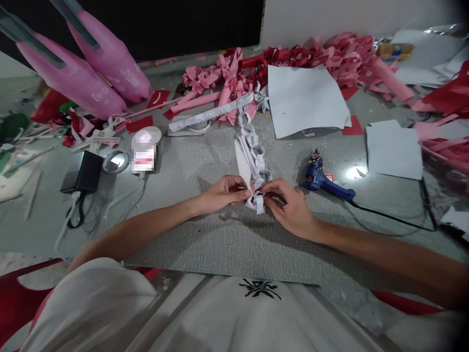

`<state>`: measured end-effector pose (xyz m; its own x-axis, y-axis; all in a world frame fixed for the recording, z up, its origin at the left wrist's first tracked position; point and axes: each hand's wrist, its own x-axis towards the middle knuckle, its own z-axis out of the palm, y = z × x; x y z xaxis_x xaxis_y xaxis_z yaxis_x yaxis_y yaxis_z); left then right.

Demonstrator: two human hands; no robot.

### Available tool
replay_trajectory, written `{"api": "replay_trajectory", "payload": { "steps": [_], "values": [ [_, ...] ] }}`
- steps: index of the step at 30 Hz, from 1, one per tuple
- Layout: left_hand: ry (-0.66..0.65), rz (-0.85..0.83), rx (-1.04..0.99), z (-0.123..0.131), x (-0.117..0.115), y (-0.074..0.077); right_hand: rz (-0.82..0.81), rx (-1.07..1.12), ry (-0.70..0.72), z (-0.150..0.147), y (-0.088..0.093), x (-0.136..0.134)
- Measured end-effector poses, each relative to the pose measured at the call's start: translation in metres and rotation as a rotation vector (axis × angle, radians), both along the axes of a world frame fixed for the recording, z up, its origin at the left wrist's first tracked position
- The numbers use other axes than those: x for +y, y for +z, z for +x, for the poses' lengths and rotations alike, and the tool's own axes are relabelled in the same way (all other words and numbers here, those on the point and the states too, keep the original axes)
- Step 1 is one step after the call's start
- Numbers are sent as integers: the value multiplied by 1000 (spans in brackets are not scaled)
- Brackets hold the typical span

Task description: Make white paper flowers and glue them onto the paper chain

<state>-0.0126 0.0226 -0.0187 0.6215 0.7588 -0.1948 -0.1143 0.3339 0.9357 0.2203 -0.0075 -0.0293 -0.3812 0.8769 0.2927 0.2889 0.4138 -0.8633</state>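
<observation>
A white paper chain [258, 155] of curled loops runs from the middle of the table toward me, its near end between my hands. My left hand [227, 192] is closed at the chain's left side, thumb and fingers pinching the paper beside a folded white paper strip [242, 159]. From the right, my right hand [291, 203] pinches the near loops with thumb and forefinger. The exact spot under its fingertips is partly hidden. A blue glue gun [326, 182] lies on its side to the right of my right hand, its nozzle pointing away from me.
White paper sheets [308, 100] lie beyond the chain. Pink and red paper curls [330, 61] heap along the back. At left are two pink bottles [106, 63], a black power adapter [82, 171] and a white cabled device [144, 146]. The glue gun's black cord [395, 220] trails right.
</observation>
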Motion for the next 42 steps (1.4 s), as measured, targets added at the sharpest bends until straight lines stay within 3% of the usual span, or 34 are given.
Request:
{"api": "replay_trajectory", "payload": {
  "steps": [8,13,19,29,38,42],
  "values": [
    [121,-56,-38,3,-2,-1,-144,173,141,1,6,0],
    [84,0,-19,1,-2,-3,-213,226,238,0,4,6],
    [-5,63,41,-1,-1,-3,-319,282,208,-1,4,11],
    [54,16,-33,2,-2,-6,-750,468,372,-8,9,17],
    [168,-88,-142,6,-2,0,-881,590,400,-8,4,16],
    [173,-93,-170,7,-2,0,-861,570,394,-9,4,15]
  ]
}}
